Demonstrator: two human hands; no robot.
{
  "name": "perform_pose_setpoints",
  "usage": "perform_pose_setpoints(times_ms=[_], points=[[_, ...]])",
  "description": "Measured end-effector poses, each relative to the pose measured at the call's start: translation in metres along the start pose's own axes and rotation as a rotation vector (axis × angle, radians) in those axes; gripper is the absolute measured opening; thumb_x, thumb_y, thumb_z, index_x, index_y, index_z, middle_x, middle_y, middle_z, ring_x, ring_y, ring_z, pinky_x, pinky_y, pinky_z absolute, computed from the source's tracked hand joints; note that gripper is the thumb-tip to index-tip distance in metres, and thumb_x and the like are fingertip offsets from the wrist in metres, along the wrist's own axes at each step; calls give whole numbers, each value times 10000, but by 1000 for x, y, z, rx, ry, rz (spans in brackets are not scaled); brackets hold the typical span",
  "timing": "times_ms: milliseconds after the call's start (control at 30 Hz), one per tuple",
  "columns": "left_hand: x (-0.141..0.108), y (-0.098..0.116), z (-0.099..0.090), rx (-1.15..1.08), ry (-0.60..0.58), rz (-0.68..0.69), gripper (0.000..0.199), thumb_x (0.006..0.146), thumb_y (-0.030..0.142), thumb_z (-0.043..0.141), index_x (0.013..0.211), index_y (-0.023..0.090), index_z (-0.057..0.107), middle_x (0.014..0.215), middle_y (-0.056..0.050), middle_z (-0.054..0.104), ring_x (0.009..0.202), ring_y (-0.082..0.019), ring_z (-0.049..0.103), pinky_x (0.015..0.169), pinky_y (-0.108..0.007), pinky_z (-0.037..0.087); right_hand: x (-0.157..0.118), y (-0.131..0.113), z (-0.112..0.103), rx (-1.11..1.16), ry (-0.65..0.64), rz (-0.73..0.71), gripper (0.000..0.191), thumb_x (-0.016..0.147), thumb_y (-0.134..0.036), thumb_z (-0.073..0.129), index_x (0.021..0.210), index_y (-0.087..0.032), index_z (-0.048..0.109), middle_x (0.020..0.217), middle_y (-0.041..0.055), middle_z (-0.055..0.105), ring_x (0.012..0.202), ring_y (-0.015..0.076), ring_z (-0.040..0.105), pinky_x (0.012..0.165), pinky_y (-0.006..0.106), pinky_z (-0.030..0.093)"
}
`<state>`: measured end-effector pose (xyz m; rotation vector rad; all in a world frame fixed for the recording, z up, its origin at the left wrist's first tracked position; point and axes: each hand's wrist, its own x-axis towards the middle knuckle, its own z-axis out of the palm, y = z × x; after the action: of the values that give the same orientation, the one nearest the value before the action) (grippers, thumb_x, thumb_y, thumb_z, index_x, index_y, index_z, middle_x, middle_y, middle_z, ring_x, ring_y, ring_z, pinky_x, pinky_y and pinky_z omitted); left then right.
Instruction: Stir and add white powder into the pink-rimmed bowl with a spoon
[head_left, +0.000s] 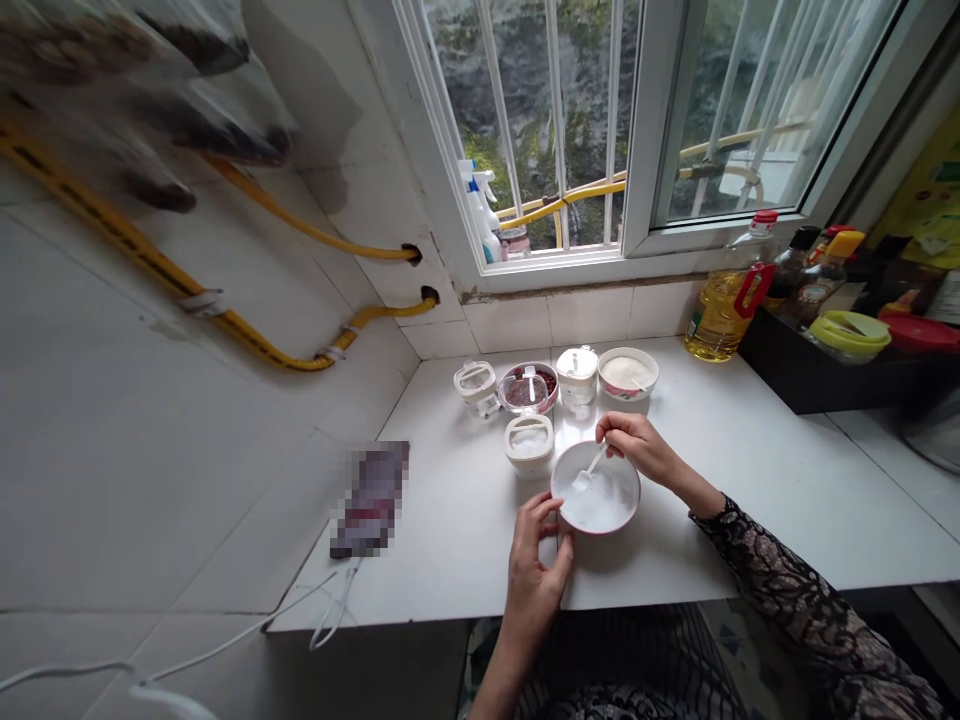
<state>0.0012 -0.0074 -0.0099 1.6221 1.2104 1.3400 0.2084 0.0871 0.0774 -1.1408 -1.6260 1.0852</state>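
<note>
Pinching the handle of the small white spoon (598, 461) between thumb and fingers, your right hand (637, 443) sits above the far right rim of the pink-edged bowl (568, 466). Spoon: tilted, its scoop inside the bowl, over the white granular contents (606, 505). Your left hand (534, 560) curves about the bowl's near left side, fingertips at the rim, thumb lower by the outer wall (how firmly it grasps, I cannot tell). The bowl stands on the white counter (675, 550), near its front edge. Just beyond its left side you have a pale-rimmed jar (529, 464) containing white matter. Behind that, in a row: a lidded jar (477, 390) at the left, a bowl of dark red pieces (550, 384) partly hidden by a clear lid (519, 393), a second lidded jar (577, 380), and a floral bowl (627, 393) of pale grains. Farther right, near the window wall, you have a red-handled oil bottle (716, 320), upright, beside a dark rack (776, 360).
</note>
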Motion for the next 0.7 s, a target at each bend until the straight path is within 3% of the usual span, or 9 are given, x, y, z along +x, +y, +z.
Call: perform_pose_setpoints(times_ms=[333, 500, 600, 700], points=[[-1, 0, -1, 14, -6, -2, 302, 869, 184, 616, 1162, 252, 641, 1282, -89, 579, 850, -145, 694, 823, -307, 587, 3, 2, -2, 220, 34, 100, 110, 655, -209, 533, 632, -180, 636, 516, -38, 525, 488, 109, 473, 553, 259, 416], [0, 1, -1, 8, 2, 15, 290, 869, 192, 619, 1152, 253, 648, 1267, -92, 591, 908, -170, 695, 813, -304, 591, 9, 3, 0, 324, 65, 124, 96, 684, -274, 560, 706, -194, 609, 464, -65, 473, 497, 135, 510, 576, 287, 442], [1, 1, 0, 7, 4, 20, 285, 871, 191, 616, 1148, 248, 648, 1262, -95, 599, 920, -176, 694, 814, -306, 593, 12, -1, 8, 297, 118, 44, 120, 764, -313, 572, 798, -200, 596, 533, -48, 537, 576, 159, 572, 633, 307, 468], [1, 1, 0, 9, 0, 24, 291, 872, 188, 614, 1155, 246, 644, 1262, -96, 600, 903, -172, 695, 811, -307, 594, 12, -7, 20, 108, 195, -139, 137, 897, -318, 522, 892, -202, 594, 663, 2, 639, 676, 180, 625, 709, 331, 484]])
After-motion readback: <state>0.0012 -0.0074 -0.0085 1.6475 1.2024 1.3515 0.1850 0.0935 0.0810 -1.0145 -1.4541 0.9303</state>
